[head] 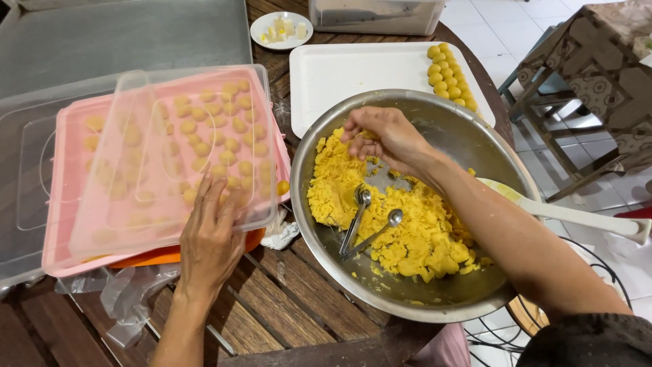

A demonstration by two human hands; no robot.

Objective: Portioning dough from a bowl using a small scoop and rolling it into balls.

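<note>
My right hand (387,139) reaches into a large steel bowl (468,132) and pinches a bit of the crumbly yellow dough (407,238) at the bowl's far side. Two metal spoons (363,221) lie in the dough. My left hand (212,238) rests flat on the near edge of a clear plastic lid (136,136) that lies over a pink tray (61,204) filled with several small yellow dough balls (224,136).
A white tray (353,71) behind the bowl carries a column of dough balls (448,75) on its right side. A white spatula (577,217) leans on the bowl's right rim. A small plate (281,29), a clear box (377,15), crumpled plastic (125,292) and chairs (584,88) surround the round wooden table (285,299).
</note>
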